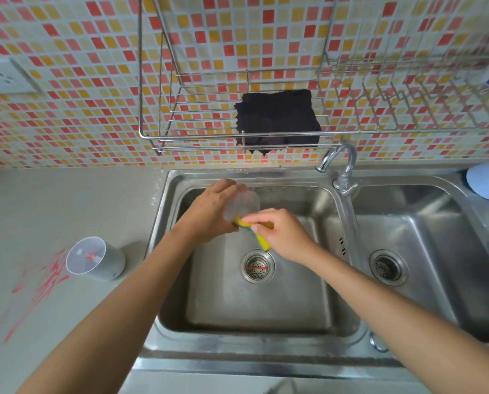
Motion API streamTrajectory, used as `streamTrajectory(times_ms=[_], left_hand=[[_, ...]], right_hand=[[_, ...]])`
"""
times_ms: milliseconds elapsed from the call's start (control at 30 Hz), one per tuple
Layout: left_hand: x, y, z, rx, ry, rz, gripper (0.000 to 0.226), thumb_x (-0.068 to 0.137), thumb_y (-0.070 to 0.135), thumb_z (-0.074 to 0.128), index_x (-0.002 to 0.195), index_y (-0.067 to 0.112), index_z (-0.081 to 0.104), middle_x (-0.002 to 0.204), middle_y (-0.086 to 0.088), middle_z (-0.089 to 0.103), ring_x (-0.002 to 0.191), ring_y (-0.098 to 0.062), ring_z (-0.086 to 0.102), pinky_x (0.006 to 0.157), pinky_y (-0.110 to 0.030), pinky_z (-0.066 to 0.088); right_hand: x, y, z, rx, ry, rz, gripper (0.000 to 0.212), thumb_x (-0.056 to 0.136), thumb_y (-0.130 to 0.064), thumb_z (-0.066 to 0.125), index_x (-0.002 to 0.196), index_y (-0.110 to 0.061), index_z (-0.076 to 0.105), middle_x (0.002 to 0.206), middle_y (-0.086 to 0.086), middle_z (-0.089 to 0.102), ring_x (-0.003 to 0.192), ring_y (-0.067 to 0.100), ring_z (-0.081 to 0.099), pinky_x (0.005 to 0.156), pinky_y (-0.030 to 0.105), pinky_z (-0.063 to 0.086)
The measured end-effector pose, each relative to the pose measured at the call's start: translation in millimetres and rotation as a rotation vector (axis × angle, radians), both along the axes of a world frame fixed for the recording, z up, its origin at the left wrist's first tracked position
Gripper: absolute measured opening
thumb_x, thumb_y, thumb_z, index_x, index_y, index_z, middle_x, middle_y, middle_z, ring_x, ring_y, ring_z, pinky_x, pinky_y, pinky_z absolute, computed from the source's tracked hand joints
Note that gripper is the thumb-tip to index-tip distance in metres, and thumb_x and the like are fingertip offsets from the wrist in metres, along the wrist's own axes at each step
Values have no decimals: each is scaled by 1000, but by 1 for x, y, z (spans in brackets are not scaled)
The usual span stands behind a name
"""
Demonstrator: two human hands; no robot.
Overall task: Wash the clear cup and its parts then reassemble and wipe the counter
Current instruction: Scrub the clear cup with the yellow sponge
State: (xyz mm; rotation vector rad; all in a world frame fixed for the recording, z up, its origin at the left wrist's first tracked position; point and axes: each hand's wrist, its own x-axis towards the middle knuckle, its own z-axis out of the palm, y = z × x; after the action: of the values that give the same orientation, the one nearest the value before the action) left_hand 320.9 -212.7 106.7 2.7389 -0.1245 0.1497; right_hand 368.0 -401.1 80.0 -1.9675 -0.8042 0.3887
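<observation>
**Two bare forearms, nothing worn**

Two arms show, each from the lower edge of the view up to the hand. The left hand (209, 211) and the right hand (283, 234) are both bare: no gloves, rings, watch or bracelet can be seen on fingers or wrists. Both forearms are uncovered along their whole visible length, and no sleeve edge or cuff comes into view at either lower corner. The fingernails that show on the right hand look short and unpainted. Nothing else of the person is in view.

Grey counter (53, 209), clear cup (95, 258) upright.
</observation>
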Motion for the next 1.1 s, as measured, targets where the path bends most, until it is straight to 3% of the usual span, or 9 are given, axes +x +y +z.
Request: streamTrajectory(times_ms=[67, 167, 233, 300, 467, 667, 733, 900, 1100], left_hand=[[-1, -1, 2, 11, 9, -10, 90, 52, 23, 91, 133, 18, 52, 126, -3, 55, 108, -27, 59, 86, -35, 51], [-1, -5, 8, 3, 17, -16, 89, 55, 23, 90, 134, 20, 50, 128, -1, 54, 106, -25, 59, 85, -35, 52], [0, -7, 11, -9, 13, 1, 89, 56, 22, 90, 135, 20, 50, 129, -1, 53, 106, -26, 59, 84, -34, 51], [2, -7, 11, -12, 20, 0, 89, 56, 21, 90, 135, 20, 50, 130, -1, 52, 107, -25, 59, 83, -32, 50], [-1, 0, 2, 12, 71, -24, 91, 55, 26, 90, 136, 23, 48, 129, 0, 52, 108, -25, 59, 87, -37, 52], [-1, -5, 9, -56, 30, -4, 91, 56, 20, 91, 136, 19, 49, 133, -2, 51, 109, -26, 59, 89, -31, 48], [1, -5, 11, -43, 32, -6, 91, 56, 21, 91, 136, 20, 48, 133, -1, 51, 109, -25, 58, 88, -31, 49], [-1, 6, 4, -52, 49, 18, 92, 54, 26, 92, 135, 21, 50, 128, -2, 54, 109, -27, 59, 89, -35, 50], [2, 2, 9, -48, 58, 17, 92, 55, 27, 92, 136, 23, 48, 131, 1, 52, 110, -21, 56, 86, -23, 41]], right_hand=[[2, -2, 6, 2, -7, 8, 27, 86, -1, 62, 103, -17, 76, 99, -2, 73, 91, 19, 66, 83, 29, 50], [17, -9, 4, -88, -712, 111, 27, 74, 5, 66, 94, -11, 77, 96, 1, 73, 94, 24, 64, 76, 33, 52], [22, -7, 0, -157, -933, 102, 24, 74, 0, 61, 90, -11, 75, 97, -1, 73, 98, 23, 60, 74, 34, 50], [14, -2, -3, -156, -828, 64, 28, 73, 4, 62, 93, -10, 76, 97, 0, 73, 97, 24, 58, 78, 33, 46], [0, 5, 5, -58, 54, -1, 23, 87, -5, 62, 101, -17, 76, 97, 0, 75, 89, 21, 66, 81, 25, 47], [13, -6, -5, -177, -901, 56, 32, 70, 4, 68, 98, -9, 73, 103, 0, 71, 103, 23, 56, 77, 34, 50], [6, -3, -7, -101, -792, -3, 30, 74, 5, 64, 99, -9, 74, 103, 0, 72, 103, 20, 54, 82, 33, 50], [-9, -4, 0, 63, -18, -93, 27, 85, -7, 64, 102, -25, 75, 105, -4, 71, 98, 8, 61, 90, 24, 47], [20, -12, -3, -104, -787, 53, 35, 74, 10, 67, 101, -11, 74, 108, 1, 71, 104, 21, 56, 91, 28, 44]])
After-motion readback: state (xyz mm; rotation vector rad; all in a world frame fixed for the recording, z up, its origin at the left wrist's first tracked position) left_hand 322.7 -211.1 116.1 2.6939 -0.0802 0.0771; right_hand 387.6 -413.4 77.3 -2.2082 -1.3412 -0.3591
